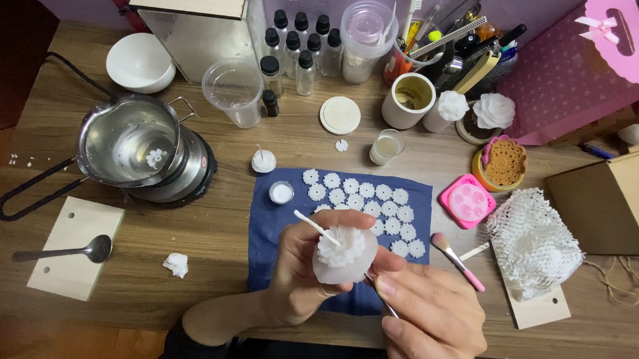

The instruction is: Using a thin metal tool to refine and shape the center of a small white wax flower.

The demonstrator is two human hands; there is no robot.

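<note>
Over the blue cloth: the person holds a white candle (344, 257) up in the air, just above the near edge of the blue cloth (275, 238).
Left hand: the left hand (298, 271) wraps its fingers around the side of the candle and grips it tight. The candle has a thin white wick (315, 226) and a white flower shape on top.
Right hand: the right hand (431, 314) pinches a thin metal tool (384, 302) between thumb and fingers. The fingers are closed on it. The tip of the tool goes under the candle, so the tip cannot be seen.
Step in hand: it looks like the person is working on the flower candle with the tool, maybe fixing or shaping a bit of wax.
Next move calls for: a steady left hand and a very soft touch from the tool, since wax petals likely break easily.
Small wax flowers (365, 200): about nineteen lie on the cloth, and one more sits on the wood above it.
Small bottles (299, 44): about ten with black caps stand at the back.
Metal pot (130, 141): one, on a small heater, with one wax flower inside.
Spoon (69, 251): one, on a pale wooden board.
White bowl (139, 61): one.
Pink brush (457, 261): one, right of the cloth.
Pink mould (467, 201): one.
Clear cup (232, 91): one big one, near the pot.
</note>
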